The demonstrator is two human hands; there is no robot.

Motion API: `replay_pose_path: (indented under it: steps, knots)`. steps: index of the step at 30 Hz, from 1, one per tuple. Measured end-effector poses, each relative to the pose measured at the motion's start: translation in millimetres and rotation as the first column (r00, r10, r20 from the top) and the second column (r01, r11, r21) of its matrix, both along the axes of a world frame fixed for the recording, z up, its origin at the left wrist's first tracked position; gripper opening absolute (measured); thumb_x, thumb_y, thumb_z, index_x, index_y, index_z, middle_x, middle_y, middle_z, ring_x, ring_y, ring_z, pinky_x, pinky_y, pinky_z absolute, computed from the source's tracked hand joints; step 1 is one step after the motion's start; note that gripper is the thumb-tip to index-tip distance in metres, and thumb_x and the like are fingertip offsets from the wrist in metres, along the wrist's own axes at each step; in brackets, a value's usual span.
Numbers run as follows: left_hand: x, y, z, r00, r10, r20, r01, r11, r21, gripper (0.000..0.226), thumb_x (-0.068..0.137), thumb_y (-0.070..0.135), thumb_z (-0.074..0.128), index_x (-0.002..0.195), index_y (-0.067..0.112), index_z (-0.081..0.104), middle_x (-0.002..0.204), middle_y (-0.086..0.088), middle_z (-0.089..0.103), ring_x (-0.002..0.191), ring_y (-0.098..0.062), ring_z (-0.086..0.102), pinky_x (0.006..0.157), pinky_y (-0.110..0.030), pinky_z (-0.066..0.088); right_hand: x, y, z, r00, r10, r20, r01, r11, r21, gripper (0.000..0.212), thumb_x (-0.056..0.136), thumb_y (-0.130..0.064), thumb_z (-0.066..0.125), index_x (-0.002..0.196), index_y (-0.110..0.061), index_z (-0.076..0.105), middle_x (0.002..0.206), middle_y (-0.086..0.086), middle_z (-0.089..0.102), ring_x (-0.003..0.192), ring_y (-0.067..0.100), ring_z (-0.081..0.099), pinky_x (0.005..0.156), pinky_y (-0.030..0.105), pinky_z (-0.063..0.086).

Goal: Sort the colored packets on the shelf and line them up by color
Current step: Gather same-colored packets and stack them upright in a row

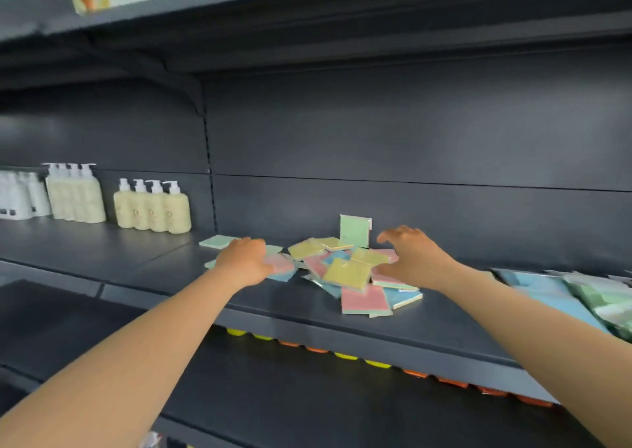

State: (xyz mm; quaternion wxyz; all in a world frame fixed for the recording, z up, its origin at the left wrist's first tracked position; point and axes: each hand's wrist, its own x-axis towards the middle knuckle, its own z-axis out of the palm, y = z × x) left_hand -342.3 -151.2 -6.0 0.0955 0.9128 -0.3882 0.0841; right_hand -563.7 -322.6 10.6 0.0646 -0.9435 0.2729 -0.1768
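1. Two bare forearms reach up from the bottom edge of the view toward a dark grey metal shelf (393,331), the left from 7 o'clock, the right from 4 o'clock.
2. The left hand (247,260) lies palm down just left of centre, knuckles up, fingers bent downward onto a pink packet (283,265) at the left edge of the pile. Whether it grips the packet or only rests on it cannot be told; the fingertips are hidden.
3. The right hand (412,255) hovers just right of centre, spread wide, fingers arched and apart, thumb low. It holds nothing; the thumb side sits just beside the pink packets at the pile's right edge.
4. Between the hands lies a loose pile of square packets (345,273) in yellow, pink, blue and green, overlapping at all angles.
5. One green packet (355,230) stands upright against the back panel at 12 o'clock from the pile.
6. Another green packet (218,241) lies flat at 10 o'clock from the left hand.
7. At the far left, 9 o'clock, stand rows of pale yellow pump bottles (152,208) and white bottles (20,196).
8. At the far right, 3 o'clock, lie blurred blue and green wrapped packs (564,297).
9. Yellow and orange items (345,355) peek out under the shelf's front edge.
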Motion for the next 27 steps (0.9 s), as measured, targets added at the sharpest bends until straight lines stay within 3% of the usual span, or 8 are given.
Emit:
replay_pose_path:
  steps: [5,10,14,16,19,23,25,27]
  knots:
    - [74,41,-8,0.997,-0.043,-0.066,0.043,0.999,0.007,0.041,0.085,0.042,0.059,0.115,0.013,0.057,0.118,-0.003,0.059,0.105,-0.022,0.056,0.08,-0.031,0.046,83,46,-13,1.0,-0.008,0.016,0.006,0.998,0.068,0.056,0.082,-0.041,0.065,0.131,-0.02,0.048,0.133,0.004,0.047,0.125,0.024,0.04,0.097,0.031,0.037]
    - [126,60,-17,0.989,-0.095,-0.112,0.094,0.996,-0.011,0.031,0.085,0.038,0.061,0.101,0.012,0.059,0.111,-0.008,0.063,0.094,-0.021,0.058,0.074,-0.031,0.043,138,72,-30,0.999,-0.02,-0.04,0.026,0.99,0.14,0.06,0.081,-0.042,0.067,0.133,-0.019,0.047,0.132,0.004,0.048,0.122,0.022,0.042,0.092,0.028,0.036]
    - [159,55,-28,0.972,-0.127,-0.199,0.114,0.991,-0.076,0.031,0.084,0.039,0.063,0.1,0.014,0.057,0.101,-0.002,0.056,0.089,-0.018,0.051,0.079,-0.031,0.044,169,75,-34,0.993,-0.065,-0.1,0.083,0.979,0.187,0.062,0.083,-0.044,0.065,0.133,-0.015,0.046,0.132,0.003,0.05,0.12,0.021,0.047,0.089,0.026,0.039]
    - [172,48,-36,0.957,-0.141,-0.252,0.115,0.987,-0.115,0.032,0.084,0.04,0.064,0.102,0.016,0.054,0.103,0.001,0.05,0.092,-0.015,0.048,0.081,-0.029,0.041,185,72,-37,0.984,-0.121,-0.131,0.149,0.961,0.234,0.056,0.083,-0.049,0.063,0.123,-0.011,0.052,0.119,0.004,0.057,0.111,0.023,0.052,0.084,0.029,0.044]
    - [186,34,-49,0.923,-0.155,-0.352,0.098,0.98,-0.174,0.048,0.083,0.041,0.065,0.123,0.018,0.052,0.129,0.0,0.05,0.117,-0.017,0.049,0.089,-0.027,0.04,211,64,-48,0.967,-0.189,-0.173,0.231,0.934,0.272,0.045,0.08,-0.057,0.059,0.091,-0.014,0.053,0.085,-0.001,0.055,0.087,0.021,0.054,0.059,0.026,0.036]
    - [201,15,-54,0.904,-0.19,-0.384,0.12,0.973,-0.198,0.051,0.082,0.041,0.065,0.126,0.019,0.051,0.135,-0.001,0.048,0.121,-0.018,0.049,0.093,-0.027,0.04,237,55,-59,0.973,-0.183,-0.144,0.218,0.93,0.295,0.047,0.083,-0.053,0.057,0.107,-0.013,0.055,0.099,0.0,0.057,0.087,0.019,0.054,0.058,0.024,0.038]
    - [210,8,-52,0.905,-0.204,-0.374,0.138,0.971,-0.195,0.049,0.082,0.042,0.065,0.124,0.019,0.052,0.132,0.0,0.049,0.119,-0.016,0.049,0.092,-0.026,0.04,246,51,-63,0.976,-0.161,-0.145,0.197,0.939,0.283,0.031,0.084,-0.051,0.057,0.09,-0.02,0.056,0.09,-0.004,0.054,0.086,0.018,0.051,0.058,0.023,0.036]
    - [219,2,-52,0.904,-0.202,-0.376,0.14,0.973,-0.185,0.05,0.081,0.043,0.066,0.122,0.019,0.053,0.13,0.001,0.05,0.119,-0.015,0.049,0.09,-0.026,0.04,250,46,-66,0.982,-0.139,-0.128,0.175,0.925,0.336,0.031,0.08,-0.049,0.062,0.068,-0.025,0.046,0.077,-0.006,0.047,0.078,0.017,0.047,0.055,0.023,0.032]
